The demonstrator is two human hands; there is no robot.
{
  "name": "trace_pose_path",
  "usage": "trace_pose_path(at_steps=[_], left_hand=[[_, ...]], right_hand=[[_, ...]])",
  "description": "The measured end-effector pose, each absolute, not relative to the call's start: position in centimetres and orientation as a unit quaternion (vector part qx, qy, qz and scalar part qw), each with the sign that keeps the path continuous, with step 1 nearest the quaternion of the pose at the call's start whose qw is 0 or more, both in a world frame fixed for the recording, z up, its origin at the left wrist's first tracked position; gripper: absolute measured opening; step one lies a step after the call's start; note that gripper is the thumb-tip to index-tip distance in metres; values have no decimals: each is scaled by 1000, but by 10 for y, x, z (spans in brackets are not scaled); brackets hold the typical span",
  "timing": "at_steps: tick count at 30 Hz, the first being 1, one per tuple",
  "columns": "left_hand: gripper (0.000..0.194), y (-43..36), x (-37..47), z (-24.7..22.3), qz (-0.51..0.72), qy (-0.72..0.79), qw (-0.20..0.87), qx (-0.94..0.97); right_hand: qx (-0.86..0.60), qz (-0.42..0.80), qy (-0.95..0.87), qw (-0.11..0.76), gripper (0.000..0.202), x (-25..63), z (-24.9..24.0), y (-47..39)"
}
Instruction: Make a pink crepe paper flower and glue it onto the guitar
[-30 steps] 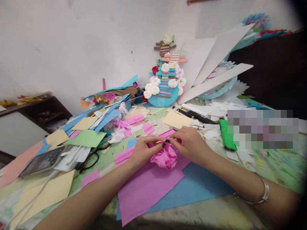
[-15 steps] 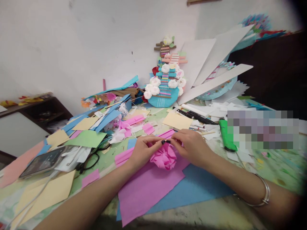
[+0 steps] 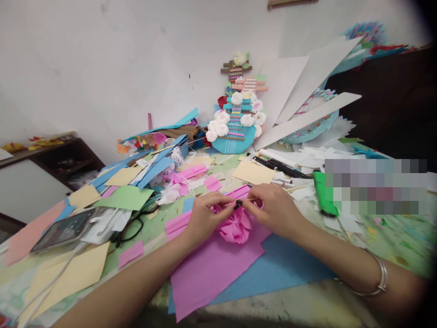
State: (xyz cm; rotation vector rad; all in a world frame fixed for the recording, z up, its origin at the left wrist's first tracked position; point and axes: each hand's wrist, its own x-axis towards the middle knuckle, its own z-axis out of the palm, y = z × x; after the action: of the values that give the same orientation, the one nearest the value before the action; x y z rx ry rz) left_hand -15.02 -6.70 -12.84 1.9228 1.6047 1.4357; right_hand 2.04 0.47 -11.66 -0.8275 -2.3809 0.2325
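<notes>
Pinching a pink paper flower [image 3: 236,229], both hands [image 3: 207,215] [image 3: 276,208] meet.

Left forearm [image 3: 136,273] enters at 8 o'clock, pointing to 2 o'clock. Right forearm [image 3: 321,249] enters at 4 o'clock, pointing to 10 o'clock. Left hand [image 3: 205,216] and right hand [image 3: 276,210] meet slightly off centre, toward 5 o'clock. Fingers [image 3: 223,212]: curled, dark-nailed tips pinched close together.
</notes>
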Motion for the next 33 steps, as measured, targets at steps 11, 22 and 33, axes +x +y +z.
trace_pose_path(at_steps=[11,22,33], left_hand=[[8,-67,-151,-128,507,532,130,665],[10,-69,-148,-128,494,535,110,677],[16,-68,-149,-128,502,539,216,641]], right_hand=[[-327,95,-898,279,38,20,-113,0],[-379,91,-889,240,46,20,-111,-2],[-398,53,-889,220,53,18,-111,-1]])
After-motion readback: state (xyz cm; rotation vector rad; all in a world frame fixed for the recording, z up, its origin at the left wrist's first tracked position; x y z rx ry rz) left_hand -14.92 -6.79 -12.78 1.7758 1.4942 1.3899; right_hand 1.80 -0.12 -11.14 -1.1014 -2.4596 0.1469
